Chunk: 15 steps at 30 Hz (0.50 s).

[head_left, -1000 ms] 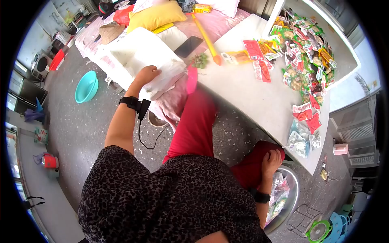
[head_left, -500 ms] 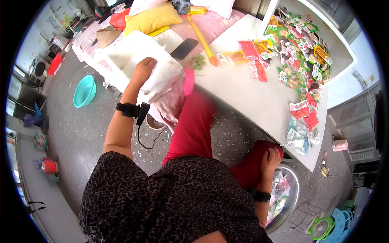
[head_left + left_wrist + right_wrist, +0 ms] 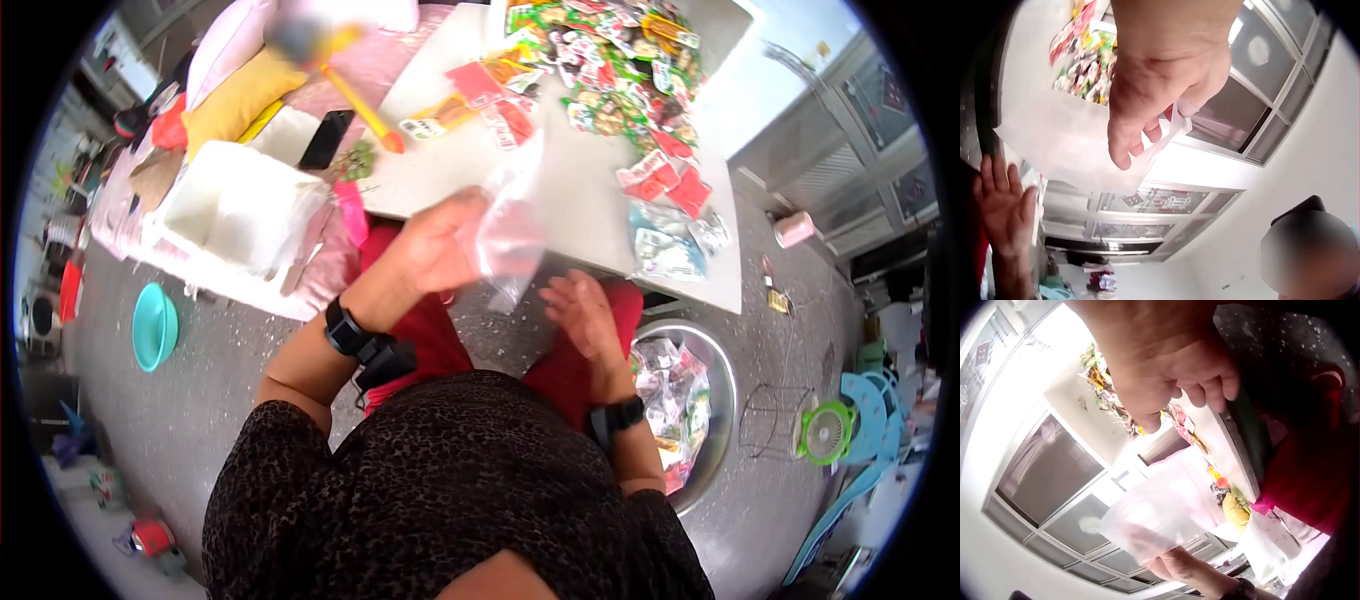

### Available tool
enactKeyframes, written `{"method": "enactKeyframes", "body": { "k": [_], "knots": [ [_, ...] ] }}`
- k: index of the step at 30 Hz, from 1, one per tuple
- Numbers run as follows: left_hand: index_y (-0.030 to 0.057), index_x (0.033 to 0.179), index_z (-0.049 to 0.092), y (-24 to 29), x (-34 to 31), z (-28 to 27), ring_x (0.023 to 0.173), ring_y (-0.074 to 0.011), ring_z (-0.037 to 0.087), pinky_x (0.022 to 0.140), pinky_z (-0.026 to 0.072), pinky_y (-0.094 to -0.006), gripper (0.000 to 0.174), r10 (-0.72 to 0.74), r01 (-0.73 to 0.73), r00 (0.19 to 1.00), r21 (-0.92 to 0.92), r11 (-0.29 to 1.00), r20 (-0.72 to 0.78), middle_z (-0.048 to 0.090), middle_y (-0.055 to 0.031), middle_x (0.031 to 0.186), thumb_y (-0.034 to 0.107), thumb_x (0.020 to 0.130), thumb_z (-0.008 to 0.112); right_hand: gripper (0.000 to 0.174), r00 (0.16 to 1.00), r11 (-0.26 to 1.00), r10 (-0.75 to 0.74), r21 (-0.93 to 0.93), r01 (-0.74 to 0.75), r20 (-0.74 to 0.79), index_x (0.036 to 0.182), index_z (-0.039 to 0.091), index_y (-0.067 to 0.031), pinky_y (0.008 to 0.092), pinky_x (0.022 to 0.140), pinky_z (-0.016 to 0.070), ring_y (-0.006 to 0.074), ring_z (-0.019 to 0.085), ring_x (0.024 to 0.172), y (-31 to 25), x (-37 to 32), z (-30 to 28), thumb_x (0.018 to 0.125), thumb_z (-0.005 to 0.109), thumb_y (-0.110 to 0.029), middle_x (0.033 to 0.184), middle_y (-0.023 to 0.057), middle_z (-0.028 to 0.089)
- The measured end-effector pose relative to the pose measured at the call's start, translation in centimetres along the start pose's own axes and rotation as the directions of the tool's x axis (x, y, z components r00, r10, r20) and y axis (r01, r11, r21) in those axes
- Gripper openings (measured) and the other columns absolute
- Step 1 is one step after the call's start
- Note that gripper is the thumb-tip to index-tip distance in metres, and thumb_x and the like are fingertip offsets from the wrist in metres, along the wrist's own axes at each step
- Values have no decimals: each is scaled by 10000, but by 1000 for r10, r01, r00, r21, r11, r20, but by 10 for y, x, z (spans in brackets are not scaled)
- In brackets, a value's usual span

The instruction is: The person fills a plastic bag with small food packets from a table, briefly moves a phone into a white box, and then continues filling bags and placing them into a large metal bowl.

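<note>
My left hand [image 3: 438, 248] holds up a clear plastic bag [image 3: 515, 220] in front of my body, near the table's edge. In the left wrist view the fingers curl over the top of the bag [image 3: 1063, 140], which hangs flat and see-through. My right hand [image 3: 584, 314] is raised over the right knee, fingers spread and holding nothing, a short way from the bag. White table [image 3: 590, 215] lies beyond both hands, with several small snack packets [image 3: 610, 65] piled in a white box at its back.
A white foam box [image 3: 215, 245] stands on the pink bed at left, beside a phone [image 3: 327, 140] and a yellow-orange stick [image 3: 360, 105]. Red packets [image 3: 690, 192] and clear bags [image 3: 665, 245] lie at the table's right. A metal basin [image 3: 722, 400] of packets sits on the floor.
My left hand has left the white foam box and moved right with a clear plastic bag. My right hand has lifted from the knee and spread its fingers. The head view has turned right.
</note>
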<state>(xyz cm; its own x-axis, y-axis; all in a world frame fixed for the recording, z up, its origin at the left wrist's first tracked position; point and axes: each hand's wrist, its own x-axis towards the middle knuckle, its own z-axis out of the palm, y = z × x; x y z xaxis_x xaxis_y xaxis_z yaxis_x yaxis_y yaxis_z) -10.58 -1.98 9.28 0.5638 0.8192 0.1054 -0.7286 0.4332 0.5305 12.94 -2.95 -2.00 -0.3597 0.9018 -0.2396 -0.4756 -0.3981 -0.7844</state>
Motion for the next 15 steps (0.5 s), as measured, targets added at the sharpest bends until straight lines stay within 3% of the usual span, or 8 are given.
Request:
{"method": "enactKeyframes", "body": {
  "k": [1, 3, 4, 7, 8, 11, 12, 15],
  "knots": [
    [44, 1168, 338, -10, 7, 5, 1099, -356, 358, 878, 292, -547, 414, -46, 48, 998, -37, 998, 43, 433, -143, 1144, 259, 820, 401, 493, 987, 989, 48, 128, -68, 154, 1127, 368, -41, 326, 747, 416, 207, 500, 930, 4, 5, 0, 781, 504, -364, 1061, 112, 487],
    [27, 1179, 322, -26, 16, 7, 1079, -365, 376, 856, 306, -556, 414, -78, 85, 994, -101, 991, 72, 432, -156, 1134, 222, 820, 392, 615, 940, 975, 76, 172, -139, 331, 1164, 345, -47, 392, 808, 390, 256, 459, 992, -1, 3, 13, 758, 448, -496, 1093, 119, 469],
    [25, 1167, 336, -31, 17, 6, 1076, -368, 378, 849, 310, -558, 400, -88, 98, 993, -128, 987, 80, 432, -155, 1135, 213, 819, 393, 682, 935, 967, 63, 209, -143, 349, 1193, 313, -37, 400, 831, 376, 250, 454, 999, -7, -3, 24, 731, 473, -512, 1109, 120, 458],
    [24, 1118, 386, -30, 19, 2, 1070, -375, 383, 843, 324, -548, 352, -61, 75, 992, -128, 989, 113, 438, -150, 1130, 202, 815, 402, 654, 935, 956, 10, 271, -113, 353, 1195, 314, -43, 397, 831, 379, 236, 451, 1008, -10, -3, 15, 727, 526, -447, 1122, 108, 451],
    [24, 1098, 403, -25, 17, -2, 1068, -376, 384, 843, 329, -543, 335, -40, 55, 991, -115, 992, 124, 441, -148, 1127, 200, 814, 406, 596, 948, 933, -6, 342, -109, 318, 1182, 331, -49, 394, 834, 382, 234, 440, 1028, -15, -6, 11, 724, 576, -342, 1125, 98, 449],
    [31, 997, 444, -6, 7, -19, 1008, -316, 456, 838, 368, -483, 247, 4, -2, 996, 25, 1000, -89, 484, -127, 1067, 201, 820, 411, 419, 980, 956, -68, 293, 11, 188, 1094, 419, -63, 352, 759, 430, 196, 517, 911, -23, 2, -9, 741, 578, -222, 981, 56, 527],
    [29, 1001, 438, -2, 2, -33, 979, -294, 474, 822, 385, -463, 245, 18, -3, 986, 92, 996, -164, 491, -122, 1049, 191, 819, 412, 252, 999, 960, -45, 278, 41, 9, 990, 478, -65, 300, 678, 448, 155, 544, 779, -41, -5, 16, 766, 546, -158, 855, 29, 553],
    [19, 987, 428, 1, -4, -73, 872, -229, 518, 758, 431, -395, 218, 77, 19, 925, 247, 969, -372, 511, -103, 957, 153, 816, 409, 116, 999, 996, 20, 88, -22, 26, 885, 504, -70, 252, 581, 438, 115, 529, 663, -41, 19, -5, 784, 512, -127, 768, 9, 542]
  ]
}}
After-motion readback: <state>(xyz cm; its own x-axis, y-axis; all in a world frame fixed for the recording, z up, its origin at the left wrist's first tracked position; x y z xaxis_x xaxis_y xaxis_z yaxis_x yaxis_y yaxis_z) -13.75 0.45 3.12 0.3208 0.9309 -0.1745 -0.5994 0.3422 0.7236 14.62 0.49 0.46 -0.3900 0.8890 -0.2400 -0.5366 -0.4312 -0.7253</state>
